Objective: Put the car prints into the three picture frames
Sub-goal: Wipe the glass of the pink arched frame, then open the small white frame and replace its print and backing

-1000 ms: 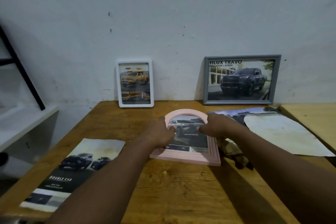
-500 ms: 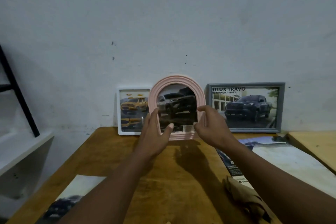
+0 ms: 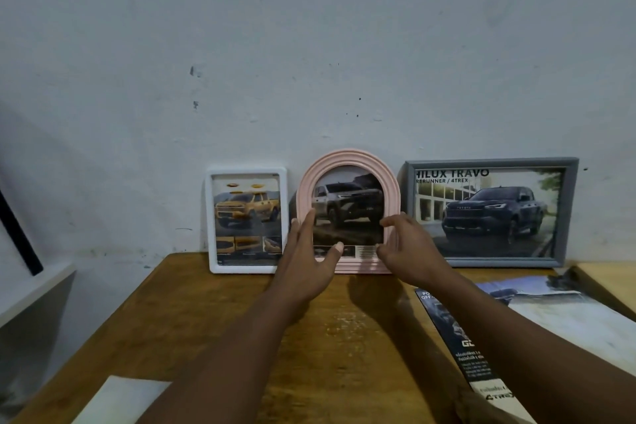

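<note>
Centre of the picture: a pink arched frame (image 3: 347,157) stands upright at the back edge of a wooden table (image 3: 344,337), against the wall (image 3: 309,45). Its arch is at the top, its long axis vertical, and its grey-car print faces the camera. The left hand (image 3: 304,262) lies flat on the left rim, fingers (image 3: 304,227) straight and close together, the thumb spread onto the lower glass. The right hand (image 3: 413,251) curls finger and thumb round the right rim. A white frame (image 3: 246,171) stands left of it, a grey frame (image 3: 488,162) right.

Scuffed wooden table (image 3: 189,320); ribbed matt pink frame (image 3: 347,157); glossy brochure (image 3: 457,337).
</note>
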Tool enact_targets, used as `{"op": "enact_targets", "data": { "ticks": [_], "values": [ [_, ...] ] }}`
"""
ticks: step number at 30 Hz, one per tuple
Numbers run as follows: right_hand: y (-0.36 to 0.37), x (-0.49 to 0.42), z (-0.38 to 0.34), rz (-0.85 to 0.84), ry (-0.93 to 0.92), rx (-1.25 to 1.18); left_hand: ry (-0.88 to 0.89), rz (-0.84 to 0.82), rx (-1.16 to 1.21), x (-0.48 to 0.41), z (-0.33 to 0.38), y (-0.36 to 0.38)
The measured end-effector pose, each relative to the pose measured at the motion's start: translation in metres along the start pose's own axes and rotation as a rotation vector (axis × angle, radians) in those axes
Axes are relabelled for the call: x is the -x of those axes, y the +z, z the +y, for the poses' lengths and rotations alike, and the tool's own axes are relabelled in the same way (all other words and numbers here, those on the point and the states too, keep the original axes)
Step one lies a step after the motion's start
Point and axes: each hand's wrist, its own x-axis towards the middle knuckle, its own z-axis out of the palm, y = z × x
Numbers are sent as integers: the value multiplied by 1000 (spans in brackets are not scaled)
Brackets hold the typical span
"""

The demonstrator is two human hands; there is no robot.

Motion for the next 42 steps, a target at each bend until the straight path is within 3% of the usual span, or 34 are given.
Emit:
{"op": "enact_targets", "data": {
  "ticks": [7,11,14,18,25,32,42],
  "values": [
    [1,-5,-4,-84,70,73,-31,-82,3,-1,1,-4],
    [-1,2,-26,130,-55,154,8,-54,12,4,1,-26],
    [3,4,-59,207,-236,32,37,47,-16,5,-7,-56],
    [32,4,-104,115,-331,-160,-16,197,-80,2,-34,-97],
    [105,-7,-123,-115,-166,-343,-117,232,-42,-9,-82,-120],
    [147,-26,-115,-94,-195,-342,-257,235,144,-29,-107,-107],
    [108,2,-120,-72,-238,-383,-162,270,76,13,-86,-124]
  ]
}}
